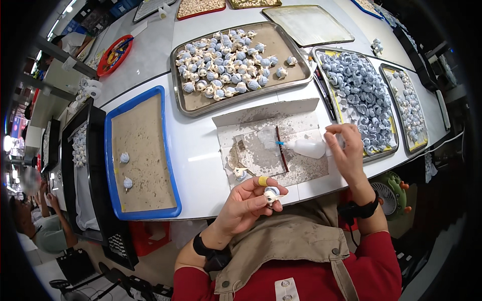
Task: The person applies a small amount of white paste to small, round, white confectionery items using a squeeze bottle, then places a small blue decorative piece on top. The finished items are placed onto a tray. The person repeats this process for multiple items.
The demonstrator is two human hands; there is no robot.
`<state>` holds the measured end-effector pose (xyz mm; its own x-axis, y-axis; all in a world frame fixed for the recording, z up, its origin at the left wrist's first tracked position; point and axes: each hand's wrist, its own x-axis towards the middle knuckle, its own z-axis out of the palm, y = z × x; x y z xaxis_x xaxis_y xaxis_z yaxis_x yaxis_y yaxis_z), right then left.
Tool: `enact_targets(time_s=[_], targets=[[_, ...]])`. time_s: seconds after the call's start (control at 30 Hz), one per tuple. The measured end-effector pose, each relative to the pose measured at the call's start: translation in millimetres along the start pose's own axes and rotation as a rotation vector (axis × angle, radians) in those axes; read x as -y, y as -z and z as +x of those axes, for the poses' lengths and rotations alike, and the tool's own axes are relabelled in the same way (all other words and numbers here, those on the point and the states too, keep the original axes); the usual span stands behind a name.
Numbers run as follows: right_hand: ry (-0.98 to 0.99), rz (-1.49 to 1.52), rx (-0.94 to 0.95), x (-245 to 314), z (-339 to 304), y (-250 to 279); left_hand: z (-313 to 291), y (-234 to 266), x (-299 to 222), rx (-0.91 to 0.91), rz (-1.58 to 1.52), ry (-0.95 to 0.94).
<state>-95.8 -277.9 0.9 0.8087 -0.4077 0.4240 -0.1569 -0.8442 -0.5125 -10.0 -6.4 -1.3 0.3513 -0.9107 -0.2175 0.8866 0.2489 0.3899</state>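
My left hand (249, 199), a yellow band around one finger, pinches a small cream figurine (271, 196) with a blue-grey top above the table's near edge. My right hand (346, 148) is raised at the right, thumb and fingertips curled close together; anything between them is too small to make out. Close beside it, a white squeeze bottle (307, 148) with a thin blue tip lies on its side. Under the bottle is a stained cardboard sheet (307, 170), crossed by a dark brown stick (282, 150). Another figurine (240, 173) rests on the cardboard near my left hand.
A metal tray (296, 86) of blue-and-cream figurines stands behind the cardboard. At left, a blue-rimmed tray (145, 150) holds two figurines. To the right are a tray of blue-grey shell-like pieces (359, 90) and a narrower tray of small parts (409, 108). Pens (325, 95) lie between trays.
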Motion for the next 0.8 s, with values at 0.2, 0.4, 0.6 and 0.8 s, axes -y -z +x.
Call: enact_targets(time_s=[0.2,0.4,0.6,0.8], targets=[[0.038,-0.340,-0.007,-56,39,26,8,-4,4,-0.020,0.216,0.060],[0.097,-0.526,0.220,-76,56,11,10,-17,13,-0.086,0.273,0.032],[-0.047,-0.135,0.196,-69,47,19,13,-21,19,-0.160,0.279,0.010],[-0.039,0.273,0.190,20,15,31,16,-15,27,-0.197,0.332,-0.082]])
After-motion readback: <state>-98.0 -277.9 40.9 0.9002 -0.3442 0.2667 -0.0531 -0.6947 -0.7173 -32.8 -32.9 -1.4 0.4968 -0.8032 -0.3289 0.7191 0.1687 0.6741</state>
